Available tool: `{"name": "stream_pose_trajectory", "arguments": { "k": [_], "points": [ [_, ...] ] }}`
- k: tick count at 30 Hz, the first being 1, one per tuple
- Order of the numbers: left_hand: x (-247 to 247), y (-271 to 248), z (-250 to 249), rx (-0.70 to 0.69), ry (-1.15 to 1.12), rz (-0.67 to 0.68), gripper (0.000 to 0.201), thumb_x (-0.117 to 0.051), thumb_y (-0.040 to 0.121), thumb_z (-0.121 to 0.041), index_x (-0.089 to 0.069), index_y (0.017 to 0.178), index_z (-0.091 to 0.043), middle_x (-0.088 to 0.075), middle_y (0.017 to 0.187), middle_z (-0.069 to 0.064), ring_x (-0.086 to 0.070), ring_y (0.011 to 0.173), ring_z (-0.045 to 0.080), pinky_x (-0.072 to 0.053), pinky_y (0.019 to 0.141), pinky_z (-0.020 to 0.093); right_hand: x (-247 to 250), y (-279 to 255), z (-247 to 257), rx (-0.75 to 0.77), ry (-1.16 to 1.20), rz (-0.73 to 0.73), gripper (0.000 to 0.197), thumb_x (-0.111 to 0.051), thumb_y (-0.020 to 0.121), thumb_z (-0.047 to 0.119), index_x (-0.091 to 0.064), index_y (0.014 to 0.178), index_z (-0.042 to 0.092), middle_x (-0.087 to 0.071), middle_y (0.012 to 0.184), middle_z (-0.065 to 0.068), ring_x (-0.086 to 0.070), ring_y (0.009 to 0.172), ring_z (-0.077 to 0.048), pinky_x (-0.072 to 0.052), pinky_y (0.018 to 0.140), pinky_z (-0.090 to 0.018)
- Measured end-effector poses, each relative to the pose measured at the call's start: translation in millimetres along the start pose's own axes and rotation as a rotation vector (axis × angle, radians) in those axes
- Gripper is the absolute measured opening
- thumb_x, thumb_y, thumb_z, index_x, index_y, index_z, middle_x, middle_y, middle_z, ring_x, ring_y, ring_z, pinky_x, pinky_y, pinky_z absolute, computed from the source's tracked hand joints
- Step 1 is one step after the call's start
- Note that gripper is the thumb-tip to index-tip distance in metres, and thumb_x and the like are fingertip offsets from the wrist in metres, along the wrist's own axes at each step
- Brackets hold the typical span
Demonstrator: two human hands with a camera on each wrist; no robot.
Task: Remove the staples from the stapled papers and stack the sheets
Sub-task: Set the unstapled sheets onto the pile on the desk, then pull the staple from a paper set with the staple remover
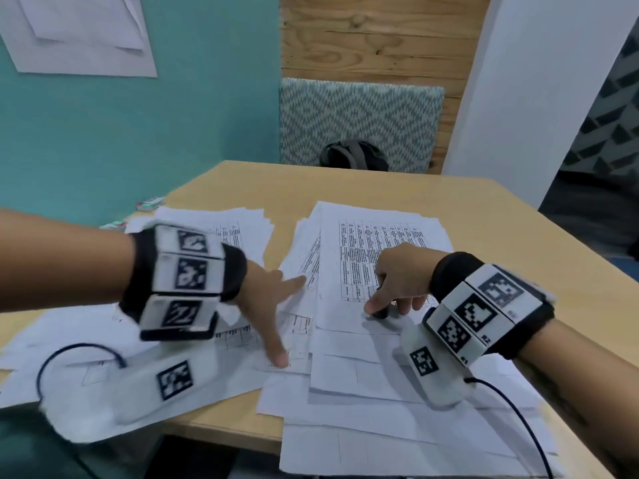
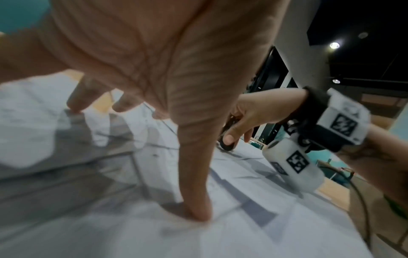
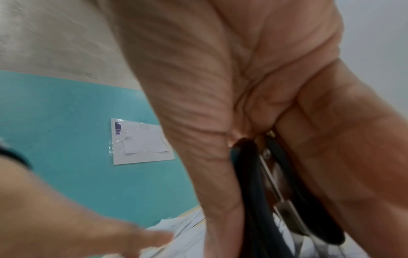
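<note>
While the right hand curls its fingers around a black staple remover, its tip down on the top sheet of the right-hand paper pile, the left hand is spread and released, thumb and fingertips pressing on loose papers just beside it. More sheets cover the wooden counter around both hands.
</note>
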State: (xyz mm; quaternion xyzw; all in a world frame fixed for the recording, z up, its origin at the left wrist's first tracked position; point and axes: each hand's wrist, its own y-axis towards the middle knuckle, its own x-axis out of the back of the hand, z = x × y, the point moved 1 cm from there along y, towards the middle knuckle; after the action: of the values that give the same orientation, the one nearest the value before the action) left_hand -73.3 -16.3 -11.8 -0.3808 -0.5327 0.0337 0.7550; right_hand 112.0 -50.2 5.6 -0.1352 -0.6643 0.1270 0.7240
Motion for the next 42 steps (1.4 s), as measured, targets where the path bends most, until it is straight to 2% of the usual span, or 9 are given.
{"name": "stream_pose_trajectory", "arguments": {
  "k": [5,11,14,17,21,26,28,38,42],
  "points": [
    [-40.8,-28.3,49.6,-0.068,0.063,0.192,0.133,-0.07,0.048,-0.071,0.032,0.131,-0.05,0.032,0.15,-0.007,0.002,0.145,0.014,-0.009,0.117,0.04,-2.3,3.5,-2.2,0.016,0.045,0.002,0.031,-0.072,0.08,0.033,-0.055,0.077,0.007,-0.071,0.08,-0.011,-0.065,0.068,-0.021,-0.055,0.069,-0.03],
    [-52.4,-44.3,98.0,-0.165,0.004,0.18,0.12,-0.06,0.019,-0.086,0.022,0.108,-0.08,0.023,0.148,-0.019,0.002,0.143,0.002,-0.014,0.116,0.03,-1.8,3.1,-0.5,0.006,0.068,0.007,0.031,-0.072,0.079,0.033,-0.056,0.075,0.007,-0.072,0.079,-0.012,-0.064,0.063,-0.021,-0.054,0.065,-0.029],
    [-40.8,-50.9,90.7,-0.114,0.131,0.174,0.121,-0.085,0.052,-0.045,0.01,0.124,-0.066,0.006,0.155,-0.014,-0.007,0.143,0.004,-0.014,0.11,0.019,-1.6,0.4,1.0,-0.003,0.041,-0.002,0.031,-0.071,0.08,0.034,-0.058,0.078,0.006,-0.071,0.079,-0.01,-0.06,0.055,-0.016,-0.05,0.059,-0.023],
    [-11.6,-54.7,62.1,-0.089,0.096,0.021,0.088,-0.078,0.069,-0.039,-0.023,0.138,-0.041,-0.029,0.145,-0.013,-0.033,0.131,0.006,-0.025,0.107,0.022,-1.3,-0.2,2.8,-0.008,0.04,-0.001,0.031,-0.07,0.081,0.034,-0.059,0.082,0.005,-0.073,0.084,-0.012,-0.062,0.061,-0.017,-0.05,0.059,-0.023],
    [30.5,-23.1,16.5,-0.212,-0.612,-0.454,0.027,-0.062,0.086,-0.019,-0.053,0.112,-0.021,-0.059,0.103,-0.001,-0.054,0.082,0.011,-0.045,0.074,0.024,-0.8,-0.6,4.4,-0.012,0.041,0.001,0.031,-0.07,0.081,0.035,-0.058,0.082,0.005,-0.069,0.079,-0.009,-0.059,0.06,-0.015,-0.049,0.06,-0.023],
    [54.1,29.5,-21.5,0.023,-0.967,-0.381,0.026,-0.055,0.091,-0.012,-0.056,0.115,-0.005,-0.053,0.088,0.005,-0.051,0.079,0.016,-0.043,0.067,0.024,-0.2,-1.9,4.9,-0.018,0.018,-0.008,0.033,-0.07,0.081,0.036,-0.057,0.08,0.007,-0.062,0.066,-0.002,-0.054,0.054,-0.013,-0.049,0.061,-0.024],
    [50.9,41.8,-28.4,0.066,-0.944,-0.326,0.006,-0.056,0.09,-0.013,-0.056,0.092,-0.007,-0.048,0.074,0.002,-0.049,0.069,0.015,-0.041,0.061,0.023,0.2,-1.7,5.2,-0.016,0.001,-0.01,0.034,-0.07,0.081,0.037,-0.053,0.076,0.008,-0.061,0.066,-0.003,-0.053,0.054,-0.013,-0.047,0.059,-0.023],
    [40.1,77.4,-26.3,0.135,-1.046,-0.406,0.043,-0.069,0.081,-0.027,-0.038,0.057,-0.011,-0.042,0.05,0.004,-0.038,0.046,0.017,-0.03,0.046,0.023,0.9,1.4,2.4,-0.01,0.019,0.003,0.03,-0.068,0.082,0.035,-0.057,0.082,0.008,-0.059,0.059,0.002,-0.051,0.048,-0.008,-0.045,0.055,-0.019],
    [39.1,76.5,-23.1,0.125,-1.032,-0.448,0.054,-0.073,0.077,-0.032,-0.032,0.047,-0.012,-0.033,0.025,-0.006,-0.035,0.043,0.016,-0.03,0.048,0.025,3.7,2.6,-5.1,-0.014,0.122,0.026,0.036,-0.067,0.082,0.04,-0.061,0.086,0.005,-0.073,0.083,-0.008,-0.066,0.066,-0.018,-0.05,0.062,-0.022]
  ]
}}
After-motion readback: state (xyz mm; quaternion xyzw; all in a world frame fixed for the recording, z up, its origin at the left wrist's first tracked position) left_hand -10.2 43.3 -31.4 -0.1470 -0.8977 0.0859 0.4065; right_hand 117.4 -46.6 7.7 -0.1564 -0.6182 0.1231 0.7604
